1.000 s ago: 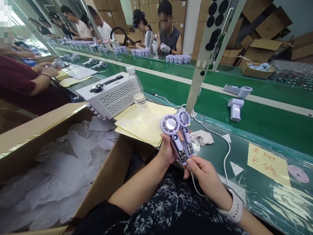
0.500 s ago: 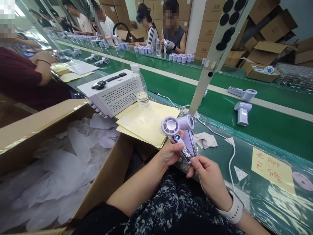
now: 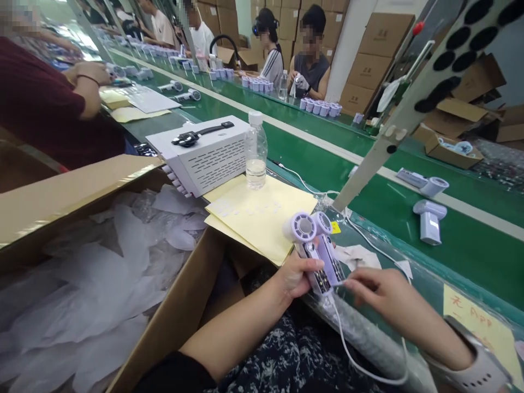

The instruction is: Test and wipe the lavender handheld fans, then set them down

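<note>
My left hand [image 3: 297, 275] is closed around two lilac handheld fans. The nearer fan [image 3: 303, 227] faces me, its handle open with circuitry showing, and a white cable [image 3: 340, 333] runs from its lower end. Beside it, the second fan [image 3: 324, 222] leans at an angle, its handle interior also exposed. At the lower tip of that second handle is my right hand [image 3: 376, 289], thumb and fingers bent close together and slightly blurred. Whether they grip anything there is hidden. The cable hangs in a loop below my right hand.
A water bottle [image 3: 256, 158] stands on yellow sheets [image 3: 266, 229] beside a grey vented box [image 3: 216, 158]. To the left, a carton [image 3: 192, 289] holds translucent bags. Two more fans [image 3: 429, 221] lie on the green belt beyond a slanted post [image 3: 368, 169]. Other people work across the belt and at left.
My right hand has left the nearer fan's lower end and moved right, to the second handle's tip. The cable now hangs from the nearer fan. The view has shifted, too.
</note>
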`<state>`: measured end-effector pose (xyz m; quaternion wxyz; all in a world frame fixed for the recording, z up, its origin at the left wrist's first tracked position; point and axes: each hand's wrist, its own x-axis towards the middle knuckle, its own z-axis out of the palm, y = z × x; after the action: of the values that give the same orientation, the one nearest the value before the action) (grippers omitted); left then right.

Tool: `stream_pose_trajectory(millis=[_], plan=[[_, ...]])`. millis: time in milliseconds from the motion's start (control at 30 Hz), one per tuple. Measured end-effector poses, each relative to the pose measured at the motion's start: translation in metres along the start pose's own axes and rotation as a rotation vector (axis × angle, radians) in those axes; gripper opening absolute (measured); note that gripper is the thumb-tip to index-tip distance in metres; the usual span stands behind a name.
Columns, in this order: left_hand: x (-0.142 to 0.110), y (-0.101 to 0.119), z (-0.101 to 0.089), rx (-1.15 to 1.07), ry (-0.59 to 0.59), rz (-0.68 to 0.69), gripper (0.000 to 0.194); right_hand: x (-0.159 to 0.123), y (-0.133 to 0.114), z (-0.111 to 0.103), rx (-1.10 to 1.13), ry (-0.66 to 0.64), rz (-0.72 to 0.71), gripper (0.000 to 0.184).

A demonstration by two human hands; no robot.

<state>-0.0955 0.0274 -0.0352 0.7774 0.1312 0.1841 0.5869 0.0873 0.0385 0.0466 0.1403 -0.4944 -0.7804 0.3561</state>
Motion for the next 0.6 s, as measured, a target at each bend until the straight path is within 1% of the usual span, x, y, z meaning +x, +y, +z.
stream_pose_trajectory(millis=[67, 100, 133, 167, 200, 233, 267, 300, 367, 400, 467, 500, 533, 600], plan=[[0.003, -0.002, -0.004, -0.017, -0.007, -0.024, 0.05, 0.03, -0.019, -0.02, -0.016, 0.192, -0.049, 0.036], [0.005, -0.003, -0.006, -0.023, -0.009, -0.033, 0.05, 0.052, -0.033, -0.025, -0.005, 0.28, -0.088, 0.03], [0.008, -0.004, -0.008, -0.026, -0.01, -0.038, 0.05, 0.076, -0.049, -0.026, 0.02, 0.337, -0.133, 0.021], [0.011, -0.005, -0.011, -0.032, -0.01, -0.042, 0.052, 0.103, -0.067, -0.023, 0.058, 0.354, -0.191, 0.017], [0.013, -0.006, -0.013, -0.046, -0.005, -0.042, 0.055, 0.132, -0.085, -0.018, 0.11, 0.31, -0.235, 0.028], [0.015, -0.007, -0.014, -0.067, 0.002, -0.044, 0.06, 0.161, -0.103, -0.009, 0.182, 0.249, -0.237, 0.049], [0.016, -0.007, -0.015, -0.09, 0.013, -0.054, 0.064, 0.189, -0.12, 0.001, 0.211, 0.218, -0.249, 0.068], [0.016, -0.006, -0.016, -0.108, 0.027, -0.067, 0.068, 0.215, -0.135, 0.012, 0.234, 0.206, -0.253, 0.084], [0.014, -0.004, -0.015, -0.105, 0.048, -0.109, 0.071, 0.258, -0.157, 0.035, 0.292, 0.185, -0.239, 0.104], [0.012, -0.002, -0.015, -0.083, 0.048, -0.138, 0.073, 0.273, -0.165, 0.045, 0.322, 0.173, -0.226, 0.109], [0.009, 0.001, -0.014, -0.04, 0.048, -0.184, 0.075, 0.291, -0.174, 0.056, 0.375, 0.156, -0.196, 0.107], [0.009, 0.002, -0.014, -0.031, 0.054, -0.192, 0.074, 0.293, -0.174, 0.056, 0.396, 0.157, -0.187, 0.102], [0.009, 0.003, -0.014, -0.029, 0.063, -0.193, 0.072, 0.29, -0.173, 0.053, 0.416, 0.167, -0.187, 0.096], [0.011, 0.003, -0.017, -0.026, 0.078, -0.179, 0.07, 0.27, -0.162, 0.034, 0.449, 0.212, -0.213, 0.086]])
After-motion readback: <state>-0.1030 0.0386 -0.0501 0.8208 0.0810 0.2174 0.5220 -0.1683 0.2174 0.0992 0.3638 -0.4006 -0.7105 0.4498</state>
